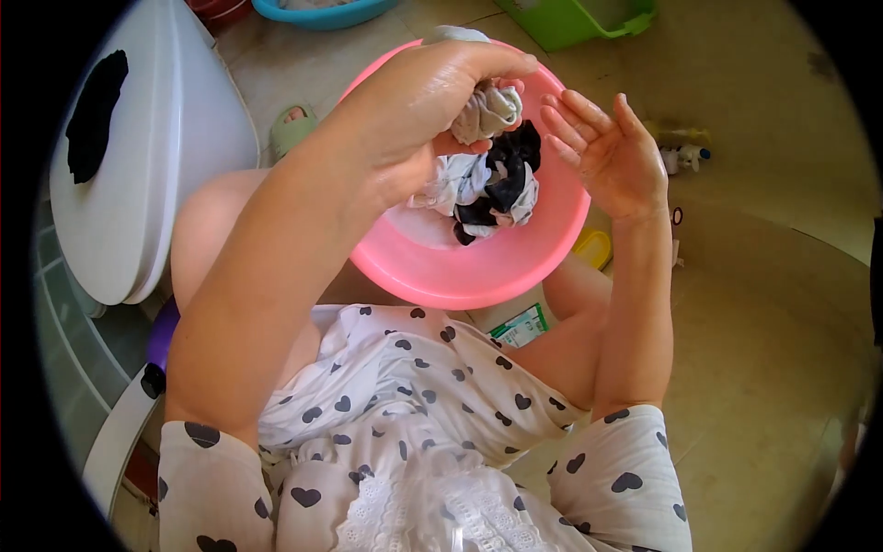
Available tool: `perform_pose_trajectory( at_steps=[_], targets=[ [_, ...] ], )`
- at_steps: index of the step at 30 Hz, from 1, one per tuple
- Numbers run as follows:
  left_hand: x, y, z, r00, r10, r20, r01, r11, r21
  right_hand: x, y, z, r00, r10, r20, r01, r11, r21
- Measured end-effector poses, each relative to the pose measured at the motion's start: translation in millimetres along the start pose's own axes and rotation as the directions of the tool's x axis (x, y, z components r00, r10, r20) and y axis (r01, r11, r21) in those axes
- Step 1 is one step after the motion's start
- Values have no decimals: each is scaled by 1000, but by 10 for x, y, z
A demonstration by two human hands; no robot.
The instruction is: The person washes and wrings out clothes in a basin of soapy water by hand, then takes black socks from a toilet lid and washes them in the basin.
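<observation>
My left hand (428, 106) is closed around a bunched greyish-beige cloth (487, 112), held above a pink basin (441, 281). A whitish piece of fabric (457, 35) shows over the top of this hand; whether it belongs to the same cloth I cannot tell. Palm up and fingers stretched, my right hand (607, 161) holds nothing beside the basin's right rim. Both hands look wet. Inside the basin lies a crumpled heap of black and white clothes (501, 184), partly hidden by my left wrist.
A black piece of cloth (96, 115) lies on the white toilet lid (152, 202) at left. Farther back stand a blue basin (326, 15) and a green tub (570, 23). A green-and-white tube (520, 327) and a yellow object (593, 248) rest near my leg.
</observation>
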State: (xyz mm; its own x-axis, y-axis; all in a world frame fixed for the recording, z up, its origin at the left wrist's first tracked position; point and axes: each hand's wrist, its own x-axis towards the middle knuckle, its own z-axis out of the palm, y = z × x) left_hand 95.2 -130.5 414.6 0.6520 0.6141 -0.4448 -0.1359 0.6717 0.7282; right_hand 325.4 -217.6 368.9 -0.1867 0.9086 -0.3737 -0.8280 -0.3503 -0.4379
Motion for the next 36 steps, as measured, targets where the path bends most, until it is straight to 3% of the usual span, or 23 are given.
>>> perform_pose_trajectory(
  at_steps=[8,14,17,23,26,28,32,34,36],
  targets=[
    [21,-31,-10,998,-60,22,61,997,-48,-27,9,27,998,-26,50,21,996,89],
    [55,-79,2,998,-56,-24,56,998,5,-28,38,11,994,-97,43,98,995,-14],
    [42,-73,30,998,-53,-39,53,998,13,-31,48,123,993,-89,-73,91,996,24],
    [54,-81,2,999,-37,7,37,999,16,-21,64,171,994,-108,-19,109,991,79],
    [46,-77,-2,999,-35,14,35,999,22,-4,50,210,971,-142,-193,142,990,-15],
    [49,-76,-8,999,-35,20,35,999,22,-17,4,133,955,-193,-227,133,958,-253],
    [84,-94,-70,995,-66,77,65,998,11,21,137,108,872,-336,-355,23,754,-657],
    [58,-78,-39,996,-67,53,68,998,-12,89,346,20,873,-409,-267,-66,443,-894],
    [65,-69,-54,997,-59,55,59,998,1,175,620,-318,911,-399,-102,-89,51,-995]
  ],
)
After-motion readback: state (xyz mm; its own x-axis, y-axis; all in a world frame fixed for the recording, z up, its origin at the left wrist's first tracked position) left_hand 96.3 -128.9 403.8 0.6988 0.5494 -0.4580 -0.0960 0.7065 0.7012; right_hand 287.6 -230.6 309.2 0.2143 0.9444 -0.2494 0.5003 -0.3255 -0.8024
